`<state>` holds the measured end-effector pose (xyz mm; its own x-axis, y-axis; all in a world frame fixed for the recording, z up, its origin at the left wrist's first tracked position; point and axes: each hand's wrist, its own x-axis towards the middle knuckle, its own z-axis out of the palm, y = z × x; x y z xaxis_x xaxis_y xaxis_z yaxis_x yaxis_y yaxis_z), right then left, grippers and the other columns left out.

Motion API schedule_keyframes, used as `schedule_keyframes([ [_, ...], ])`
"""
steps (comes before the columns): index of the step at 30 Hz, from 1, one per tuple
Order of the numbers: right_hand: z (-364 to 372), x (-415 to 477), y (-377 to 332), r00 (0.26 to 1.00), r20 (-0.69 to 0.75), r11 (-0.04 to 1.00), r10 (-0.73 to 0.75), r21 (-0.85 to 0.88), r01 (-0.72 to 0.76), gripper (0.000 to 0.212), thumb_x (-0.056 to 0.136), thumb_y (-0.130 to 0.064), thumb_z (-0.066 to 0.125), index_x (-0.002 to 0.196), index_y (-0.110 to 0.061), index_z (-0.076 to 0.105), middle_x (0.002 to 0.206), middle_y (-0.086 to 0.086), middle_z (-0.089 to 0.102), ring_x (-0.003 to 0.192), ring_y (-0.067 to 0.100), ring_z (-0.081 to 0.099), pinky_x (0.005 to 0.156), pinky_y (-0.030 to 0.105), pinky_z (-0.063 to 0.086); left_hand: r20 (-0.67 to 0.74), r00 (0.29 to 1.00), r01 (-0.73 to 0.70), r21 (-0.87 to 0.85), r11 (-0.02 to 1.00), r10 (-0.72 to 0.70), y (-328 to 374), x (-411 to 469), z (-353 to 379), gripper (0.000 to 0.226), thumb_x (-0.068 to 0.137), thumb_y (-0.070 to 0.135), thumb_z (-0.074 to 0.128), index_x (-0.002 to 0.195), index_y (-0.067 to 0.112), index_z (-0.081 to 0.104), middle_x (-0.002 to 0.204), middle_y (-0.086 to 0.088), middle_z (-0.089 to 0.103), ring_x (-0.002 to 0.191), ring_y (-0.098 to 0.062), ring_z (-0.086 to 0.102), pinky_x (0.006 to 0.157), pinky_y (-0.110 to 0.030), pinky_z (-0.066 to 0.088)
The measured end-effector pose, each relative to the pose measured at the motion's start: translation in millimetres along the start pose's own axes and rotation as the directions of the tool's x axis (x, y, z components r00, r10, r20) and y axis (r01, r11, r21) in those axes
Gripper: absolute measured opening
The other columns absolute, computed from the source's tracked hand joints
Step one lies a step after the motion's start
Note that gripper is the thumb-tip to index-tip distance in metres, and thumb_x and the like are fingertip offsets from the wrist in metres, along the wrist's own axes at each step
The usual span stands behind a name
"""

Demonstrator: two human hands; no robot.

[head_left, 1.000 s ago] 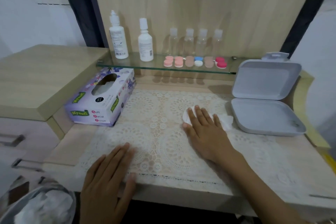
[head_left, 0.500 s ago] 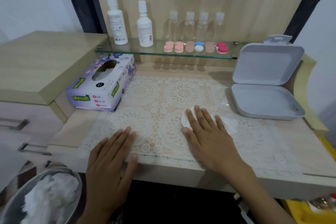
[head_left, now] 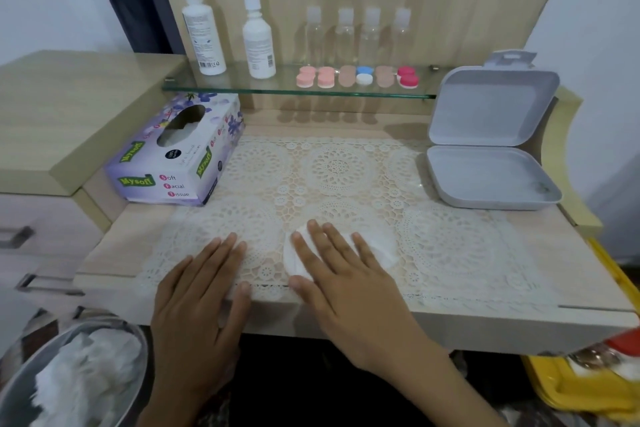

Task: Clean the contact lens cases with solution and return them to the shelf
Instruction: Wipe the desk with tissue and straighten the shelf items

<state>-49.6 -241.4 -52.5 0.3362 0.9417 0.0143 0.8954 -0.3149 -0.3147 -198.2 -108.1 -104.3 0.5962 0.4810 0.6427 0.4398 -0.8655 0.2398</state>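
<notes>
1. Right hand (head_left: 346, 288): it lies flat, palm down. The fingers (head_left: 318, 243) are straight and spread, pressing on a white tissue (head_left: 382, 251) without curling round it.
2. Left hand (head_left: 197, 308): it lies flat at the near edge of the table (head_left: 571, 253) with the fingers straight. It holds nothing and looks to be steadying the lace mat (head_left: 450, 246).
3. Lens cases (head_left: 358, 76): a row of pink, tan, blue-and-white and red pairs stands on the glass shelf (head_left: 298, 91) at the far side. They are just right of two solution bottles (head_left: 202, 35) and well apart from both hands.
4. Step in hand, as judged: with the cases shelved, you are wiping the mat dry.
5. Method: press evenly through the whole palm so the tissue slides instead of bunching. Bear down with the left hand so the lace does not ride up. Work in short strokes toward the near edge.
6. Disposal: gather the tissue before it goes over the edge. The bin (head_left: 140, 357) at the near left already holds crumpled tissues.
7. Spares: the tissue box (head_left: 176, 163) is at the far left. The open grey box (head_left: 485, 177) is at the far right.
</notes>
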Motion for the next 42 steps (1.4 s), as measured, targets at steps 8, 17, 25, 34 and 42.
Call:
schedule_keyframes([
  [8, -32.2, -45.1, 84.3, 0.968, -0.047, 0.968, 0.244, -0.049, -0.247, 0.068, 0.075, -0.069, -0.019, 0.141, -0.050, -0.018, 0.151, -0.021, -0.025, 0.136, -0.005, -0.028, 0.117, 0.030, -0.014, -0.030, 0.999, -0.019, -0.016, 1.000, 0.019, -0.4, -0.5, 0.8, 0.044, 0.096, 0.033, 0.038, 0.127, 0.011, 0.060, 0.136, -0.001, 0.054, 0.127, -0.014, 0.049, 0.102, -0.042, 0.039],
  [17, -37.5, -57.2, 120.5, 0.862, -0.148, 0.867, 0.484, -0.049, -0.495, 0.087, 0.071, -0.070, -0.017, 0.149, -0.032, -0.011, 0.158, -0.010, -0.014, 0.141, 0.001, -0.018, 0.115, 0.030, -0.011, -0.061, 0.997, -0.047, -0.038, 0.998, 0.045, -0.4, -0.8, 2.7, 0.042, 0.095, 0.030, 0.040, 0.125, 0.008, 0.060, 0.134, -0.004, 0.056, 0.126, -0.016, 0.051, 0.099, -0.046, 0.041],
  [25, -24.0, -50.1, 85.8, 0.902, -0.140, 0.907, 0.409, -0.050, -0.419, 0.091, 0.069, -0.071, -0.021, 0.149, -0.027, -0.015, 0.157, -0.007, -0.019, 0.142, 0.006, -0.022, 0.118, 0.032, -0.011, -0.076, 0.995, -0.067, -0.023, 0.998, 0.065, -3.5, -0.3, 6.4, 0.040, 0.096, 0.027, 0.040, 0.125, 0.008, 0.061, 0.132, -0.005, 0.057, 0.123, -0.020, 0.054, 0.092, -0.054, 0.044],
  [34, -44.4, -71.6, 124.1, 0.835, -0.121, 0.839, 0.537, -0.028, -0.544, 0.090, 0.075, -0.075, -0.016, 0.150, -0.025, -0.011, 0.152, -0.010, -0.021, 0.139, 0.001, -0.018, 0.115, 0.027, -0.010, -0.092, 0.993, -0.083, -0.024, 0.996, 0.080, -4.3, -0.8, 6.7, 0.039, 0.094, 0.025, 0.043, 0.124, 0.008, 0.061, 0.131, -0.006, 0.057, 0.121, -0.020, 0.055, 0.089, -0.054, 0.046],
  [42, -31.7, -57.8, 92.7, 0.828, -0.160, 0.832, 0.538, -0.059, -0.552, 0.103, 0.071, -0.076, -0.024, 0.151, -0.014, -0.010, 0.159, 0.004, -0.013, 0.145, 0.014, -0.015, 0.117, 0.031, -0.009, -0.104, 0.993, -0.064, -0.024, 0.998, 0.061, -2.1, -0.7, 7.1, 0.039, 0.095, 0.026, 0.041, 0.124, 0.010, 0.062, 0.131, -0.004, 0.058, 0.122, -0.019, 0.055, 0.089, -0.054, 0.045],
])
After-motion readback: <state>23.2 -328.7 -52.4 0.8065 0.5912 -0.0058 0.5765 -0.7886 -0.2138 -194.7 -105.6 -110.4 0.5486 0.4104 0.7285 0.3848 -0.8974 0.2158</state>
